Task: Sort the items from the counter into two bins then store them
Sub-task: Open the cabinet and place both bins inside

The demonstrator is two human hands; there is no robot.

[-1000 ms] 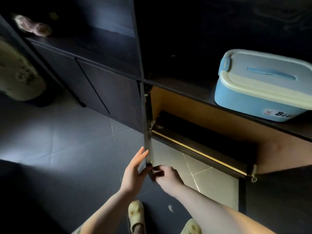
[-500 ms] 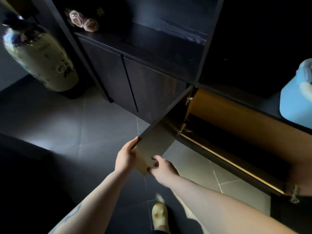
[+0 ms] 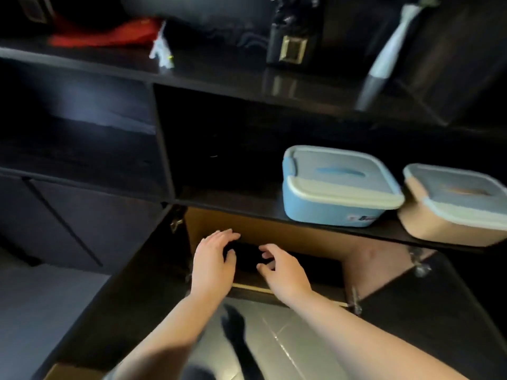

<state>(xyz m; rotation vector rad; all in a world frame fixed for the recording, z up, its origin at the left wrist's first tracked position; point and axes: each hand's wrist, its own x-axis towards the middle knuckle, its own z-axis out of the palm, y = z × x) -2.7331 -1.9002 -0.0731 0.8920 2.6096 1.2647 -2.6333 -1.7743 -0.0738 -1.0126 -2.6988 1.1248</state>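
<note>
A moment ago both my hands were on the left cabinet door, swinging it outward; now I've let go and the door (image 3: 131, 283) stands wide open at my left, with the right door (image 3: 428, 311) open too. My left hand (image 3: 212, 263) and right hand (image 3: 282, 272) hover just apart in front of the cabinet mouth, fingers spread and relaxed, holding nothing. I judge the storage space is now ready, so fetching the bins comes next. The blue bin (image 3: 337, 187) and the beige bin (image 3: 452, 205) sit lidded and side by side on the shelf (image 3: 247, 208) directly above the opening, to the right of my hands, the beige one overhanging the shelf's front edge. The cabinet interior (image 3: 288, 259) looks dark and low; the shelf lip overhead and the two doors hem in the way through.
</note>
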